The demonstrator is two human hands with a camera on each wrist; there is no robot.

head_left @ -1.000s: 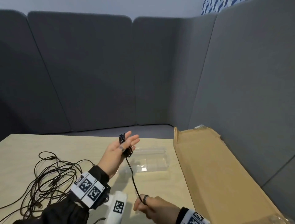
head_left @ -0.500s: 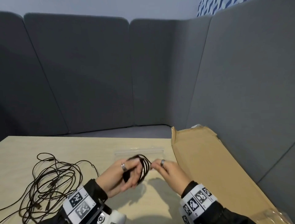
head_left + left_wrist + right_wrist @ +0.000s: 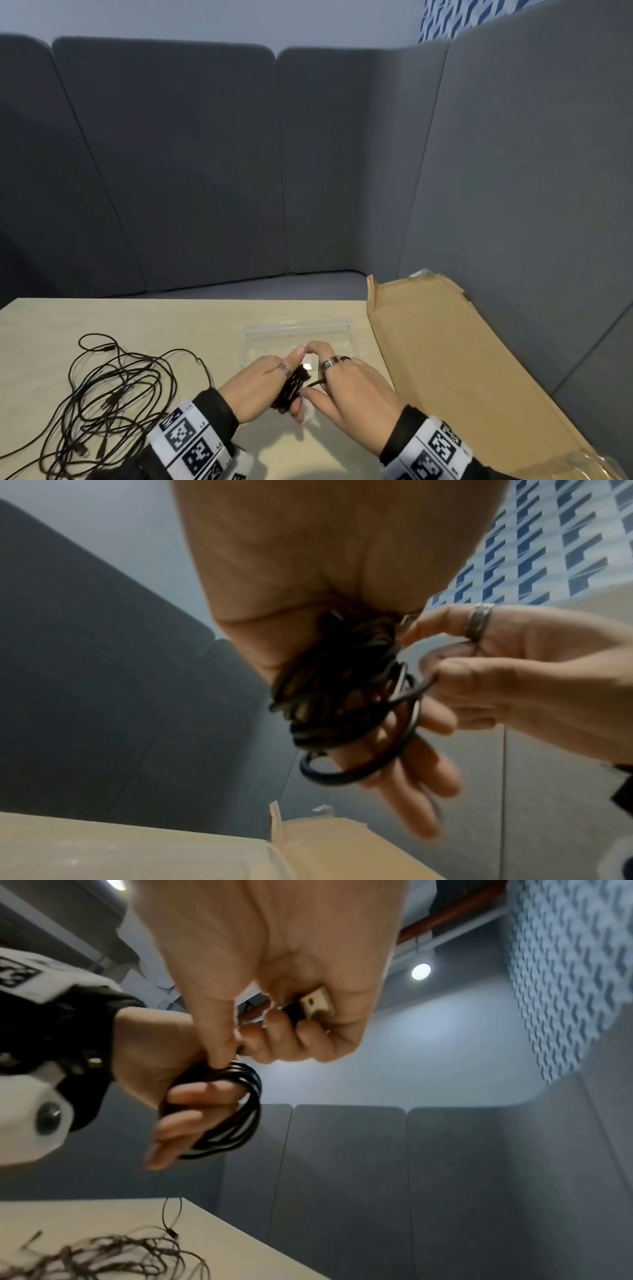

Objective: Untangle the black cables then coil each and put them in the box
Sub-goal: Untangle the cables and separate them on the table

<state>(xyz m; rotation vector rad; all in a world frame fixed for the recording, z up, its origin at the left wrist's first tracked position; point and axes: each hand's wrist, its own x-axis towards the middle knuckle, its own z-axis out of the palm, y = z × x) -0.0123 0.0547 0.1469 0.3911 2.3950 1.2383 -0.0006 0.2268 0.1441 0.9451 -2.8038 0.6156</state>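
Grey padded panels wall in the booth around you, and a pale wooden table point(image 3: 137, 325) fills the lower part of your head view. Your left hand point(image 3: 255, 389) is raised above the table with a coiled black cable point(image 3: 291, 389) looped around its fingers, which are wrapped by the turns and curl onto the bundle; the left wrist view shows the loops stacked over those fingers. Your right hand point(image 3: 349, 387) sits just beside it, touching the coil, its thumb and forefinger pinching the loose end of that same cable while the other fingers curl in; the right wrist view shows a USB plug point(image 3: 315, 1005) tucked inside the curled fingers. Each hand wears 1 ring. A clear plastic box point(image 3: 298, 334) lies on the table just beyond your hands, near the far edge. To your left, well apart from the hands, a tangled heap of black cables point(image 3: 102, 394) sprawls across the tabletop. To your right, a long flattened cardboard sheet point(image 3: 445, 359) leans along the table edge against the grey panel.
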